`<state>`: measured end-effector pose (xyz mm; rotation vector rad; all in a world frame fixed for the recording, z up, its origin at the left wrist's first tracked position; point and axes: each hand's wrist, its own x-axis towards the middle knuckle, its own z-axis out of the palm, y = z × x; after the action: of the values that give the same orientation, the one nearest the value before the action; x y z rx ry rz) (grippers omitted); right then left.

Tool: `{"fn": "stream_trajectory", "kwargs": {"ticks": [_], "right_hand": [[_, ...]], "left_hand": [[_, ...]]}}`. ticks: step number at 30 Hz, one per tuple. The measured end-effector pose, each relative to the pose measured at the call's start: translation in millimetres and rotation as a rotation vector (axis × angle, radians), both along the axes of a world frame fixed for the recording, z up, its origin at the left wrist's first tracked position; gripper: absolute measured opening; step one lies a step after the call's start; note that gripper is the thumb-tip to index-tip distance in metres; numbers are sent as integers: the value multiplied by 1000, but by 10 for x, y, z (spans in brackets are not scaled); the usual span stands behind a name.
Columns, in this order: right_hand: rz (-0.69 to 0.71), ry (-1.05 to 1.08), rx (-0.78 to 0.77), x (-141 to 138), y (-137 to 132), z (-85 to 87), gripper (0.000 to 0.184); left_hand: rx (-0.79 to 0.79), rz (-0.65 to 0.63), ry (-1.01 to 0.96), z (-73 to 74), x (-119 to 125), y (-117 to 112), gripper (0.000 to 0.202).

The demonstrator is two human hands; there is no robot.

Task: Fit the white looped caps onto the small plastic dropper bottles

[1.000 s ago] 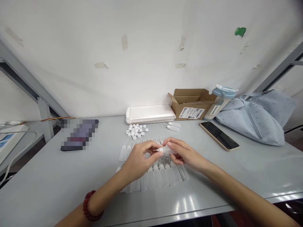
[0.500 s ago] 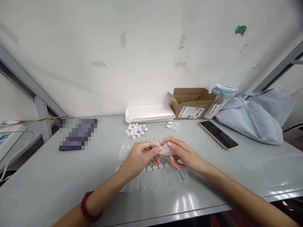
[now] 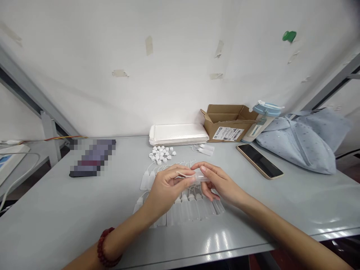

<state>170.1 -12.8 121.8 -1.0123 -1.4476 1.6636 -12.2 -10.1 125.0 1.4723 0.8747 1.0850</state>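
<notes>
My left hand [image 3: 165, 187] and my right hand [image 3: 218, 183] meet above the middle of the grey table [image 3: 56, 210]. Together they pinch a small translucent plastic bottle [image 3: 200, 176], held sideways between the fingertips. My left fingers close on its cap end, my right fingers on its body. Under the hands lies a row of several similar small bottles [image 3: 191, 208], with more bottles [image 3: 146, 179] to the left. A heap of small white caps [image 3: 161, 153] sits just beyond.
A stack of white trays [image 3: 178, 134], an open cardboard box [image 3: 229, 122] and a blue-lidded cup [image 3: 263, 118] stand at the back. A phone [image 3: 260, 161] and a blue fabric bag [image 3: 303, 138] lie at right. A blurred dark object [image 3: 92, 157] is at left.
Both hands stay together on the small bottle; the fingers have shifted slightly around its cap end. The view has barely moved.
</notes>
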Motion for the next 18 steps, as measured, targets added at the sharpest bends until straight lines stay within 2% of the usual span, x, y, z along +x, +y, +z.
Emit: {"fn": "stream_trajectory", "kwargs": {"ticks": [5,7,10,14,15,16,18], "right_hand": [[0,-3,13,21,4,21,43],[9,-15,8,22,3,18,44],[16,-19,-4,17,6,-2,43],[17,3,-22,18,5,-16,43],[18,7,-25,19,3,-13,43],[18,12,-27,21,-1,-8,43],[18,19,-26,22,-7,5,43]], "left_hand": [[-252,-108,26,36,-8,60,20],[-282,-151,49,33,-14,60,25],[-162,-104,101,5,-19,36,17],[279,46,193,-31,-12,-7,12],[348,60,204,-32,-9,-16,12],[365,59,204,-27,-7,-25,12],[253,25,183,-8,-5,-39,11]]}}
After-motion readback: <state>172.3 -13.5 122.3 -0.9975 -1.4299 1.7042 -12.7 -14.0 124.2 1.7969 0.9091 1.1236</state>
